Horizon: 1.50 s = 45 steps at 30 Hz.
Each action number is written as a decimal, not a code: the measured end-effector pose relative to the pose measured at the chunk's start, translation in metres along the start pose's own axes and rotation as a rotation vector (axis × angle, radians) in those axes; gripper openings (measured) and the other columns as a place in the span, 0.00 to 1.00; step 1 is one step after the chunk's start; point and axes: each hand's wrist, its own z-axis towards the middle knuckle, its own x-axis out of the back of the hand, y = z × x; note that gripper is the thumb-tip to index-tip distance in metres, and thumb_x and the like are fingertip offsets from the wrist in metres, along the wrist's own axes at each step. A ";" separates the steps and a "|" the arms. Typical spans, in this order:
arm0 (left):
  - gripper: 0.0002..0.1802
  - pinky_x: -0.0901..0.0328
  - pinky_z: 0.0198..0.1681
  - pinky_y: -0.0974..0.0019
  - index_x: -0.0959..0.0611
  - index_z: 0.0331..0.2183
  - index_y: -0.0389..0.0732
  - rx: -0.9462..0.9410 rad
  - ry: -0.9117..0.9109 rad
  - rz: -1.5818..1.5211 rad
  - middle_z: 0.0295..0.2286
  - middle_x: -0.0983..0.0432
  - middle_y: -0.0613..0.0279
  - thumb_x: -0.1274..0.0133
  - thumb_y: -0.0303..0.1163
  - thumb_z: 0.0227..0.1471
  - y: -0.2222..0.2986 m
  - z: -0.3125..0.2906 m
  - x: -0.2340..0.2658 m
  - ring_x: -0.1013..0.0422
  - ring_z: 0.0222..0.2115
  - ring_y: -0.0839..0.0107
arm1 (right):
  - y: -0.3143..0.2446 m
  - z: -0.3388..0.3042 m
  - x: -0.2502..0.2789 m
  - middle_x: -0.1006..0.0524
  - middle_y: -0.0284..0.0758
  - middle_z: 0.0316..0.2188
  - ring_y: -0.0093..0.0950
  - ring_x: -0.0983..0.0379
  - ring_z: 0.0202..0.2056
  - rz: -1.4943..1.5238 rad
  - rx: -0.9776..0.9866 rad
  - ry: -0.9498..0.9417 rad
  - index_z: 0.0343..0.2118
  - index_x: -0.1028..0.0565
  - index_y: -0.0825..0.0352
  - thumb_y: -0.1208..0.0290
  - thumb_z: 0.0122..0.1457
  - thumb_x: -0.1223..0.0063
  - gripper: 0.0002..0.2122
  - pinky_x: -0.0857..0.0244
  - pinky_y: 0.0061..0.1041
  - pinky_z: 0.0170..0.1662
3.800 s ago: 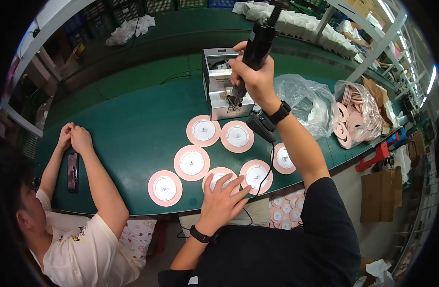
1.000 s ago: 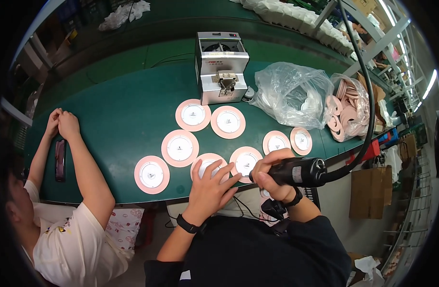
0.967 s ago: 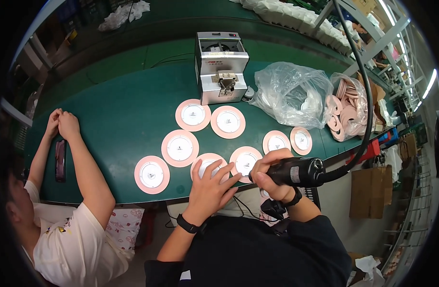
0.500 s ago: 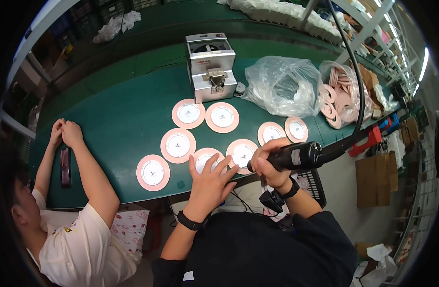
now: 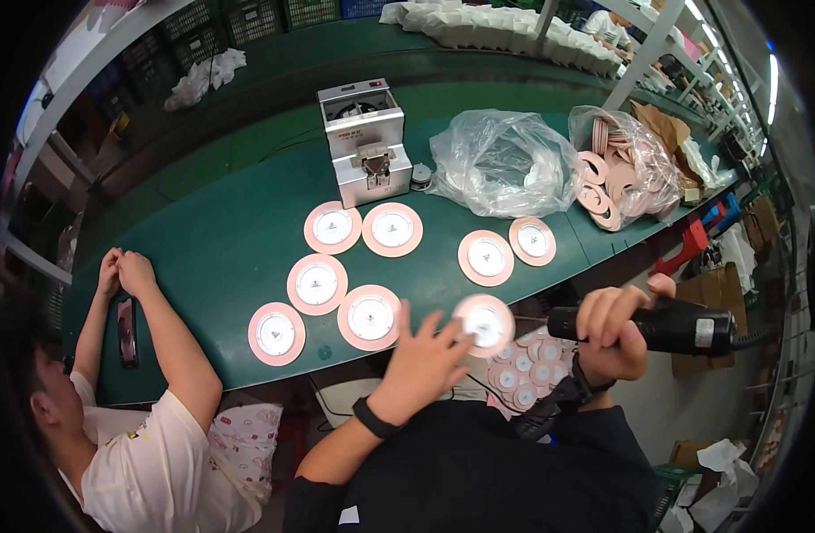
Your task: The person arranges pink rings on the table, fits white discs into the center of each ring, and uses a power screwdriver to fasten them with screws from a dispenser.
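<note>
My left hand (image 5: pixel 428 362) is at the table's front edge with its fingers spread. Its fingertips meet the left rim of a pink-rimmed round disc (image 5: pixel 485 325) with a white centre, which is blurred and overhangs the table edge. In my right hand (image 5: pixel 614 327) is a black power screwdriver (image 5: pixel 692 329), held level, its thin bit pointing left towards that disc. Several similar discs lie flat on the green table, among them one (image 5: pixel 370 317) just left of my left hand and another (image 5: pixel 487 258) farther off.
Many discs fill a basket (image 5: pixel 554 293) below the table edge. A silver machine (image 5: pixel 368 147), a clear plastic bag (image 5: pixel 505 164) and a bag of pink rings (image 5: pixel 634 169) stand at the back. At left, another person's forearms (image 5: pixel 169 324) rest beside a phone (image 5: pixel 127 333).
The disc between my hands has slid right and towards me, over the table edge. My right hand has swung the screwdriver right, away from the table. My left hand has followed the disc rightwards.
</note>
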 end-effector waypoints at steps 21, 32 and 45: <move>0.41 0.52 0.69 0.36 0.29 0.64 0.45 0.122 0.123 -0.071 0.62 0.35 0.59 0.35 0.46 0.51 -0.008 -0.012 -0.014 0.41 0.64 0.52 | 0.198 0.166 -0.087 0.30 0.31 0.19 0.23 0.33 0.16 0.045 -0.297 -0.302 0.46 0.30 0.69 0.80 0.58 0.41 0.14 0.36 0.26 0.23; 0.36 0.51 0.69 0.42 0.24 0.60 0.47 0.158 0.196 -0.178 0.62 0.36 0.52 0.35 0.44 0.52 -0.014 -0.020 -0.016 0.41 0.64 0.50 | 0.255 0.151 -0.091 0.28 0.31 0.19 0.22 0.33 0.16 -0.003 -0.472 -0.334 0.47 0.28 0.74 0.80 0.57 0.40 0.15 0.36 0.26 0.23; 0.27 0.50 0.68 0.38 0.18 0.54 0.52 0.125 0.220 -0.069 0.60 0.30 0.65 0.37 0.47 0.53 -0.043 -0.015 -0.006 0.39 0.63 0.54 | 0.157 0.044 -0.010 0.33 0.32 0.17 0.24 0.38 0.15 -0.089 -0.369 -0.239 0.56 0.40 0.72 0.79 0.61 0.48 0.22 0.37 0.28 0.23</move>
